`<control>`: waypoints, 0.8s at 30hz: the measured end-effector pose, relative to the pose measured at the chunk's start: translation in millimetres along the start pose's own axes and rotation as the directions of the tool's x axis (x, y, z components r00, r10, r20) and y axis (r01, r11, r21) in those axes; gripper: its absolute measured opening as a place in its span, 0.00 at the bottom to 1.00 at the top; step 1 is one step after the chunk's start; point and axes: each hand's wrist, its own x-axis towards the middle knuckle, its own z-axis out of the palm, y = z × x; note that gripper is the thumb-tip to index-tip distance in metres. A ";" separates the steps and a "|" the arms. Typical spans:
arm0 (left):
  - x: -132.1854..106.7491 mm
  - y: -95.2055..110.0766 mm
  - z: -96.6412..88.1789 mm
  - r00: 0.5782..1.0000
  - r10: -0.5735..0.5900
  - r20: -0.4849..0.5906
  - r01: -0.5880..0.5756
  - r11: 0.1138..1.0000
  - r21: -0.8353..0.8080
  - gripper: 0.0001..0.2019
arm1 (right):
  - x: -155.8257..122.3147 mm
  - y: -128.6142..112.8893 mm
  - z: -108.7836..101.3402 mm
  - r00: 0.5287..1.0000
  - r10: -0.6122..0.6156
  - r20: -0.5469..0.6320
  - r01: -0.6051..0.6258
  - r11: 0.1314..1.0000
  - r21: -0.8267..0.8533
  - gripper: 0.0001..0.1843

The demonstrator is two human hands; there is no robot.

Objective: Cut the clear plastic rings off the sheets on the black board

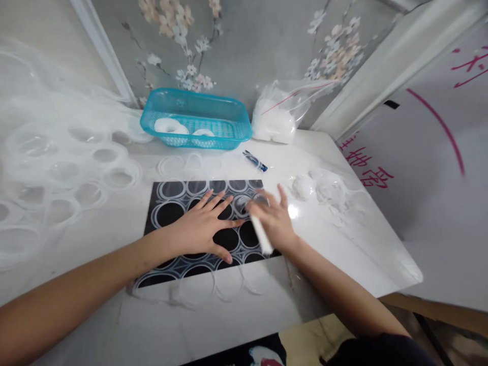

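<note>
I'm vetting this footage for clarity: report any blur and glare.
Head view: the right hand and the white tool it holds are blurred; same view, the left hand looks sharper; same view, a bright glare spot shows on the white table beside the right hand.

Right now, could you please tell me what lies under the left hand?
Under the left hand is a black panel with pale rings across it, some extending past its edge over the white table. The patch directly beneath the hand is covered and cannot be seen.
</note>
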 end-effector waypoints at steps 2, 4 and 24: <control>-0.8 -0.2 -4.2 1.000 0.001 0.030 0.000 1.000 -0.001 0.46 | 21.9 23.0 -12.9 0.928 0.202 -0.313 -0.228 0.972 -0.050 0.12; -1.6 -0.5 -6.6 1.000 0.002 0.030 -0.002 1.000 0.006 0.45 | 33.0 37.8 -25.8 0.831 0.352 -0.431 -0.378 0.925 0.028 0.13; 3.9 -0.3 -6.4 0.998 -0.036 0.041 0.038 0.999 -0.036 0.39 | -15.6 -19.8 4.4 0.958 0.248 0.145 -0.286 0.771 0.570 0.09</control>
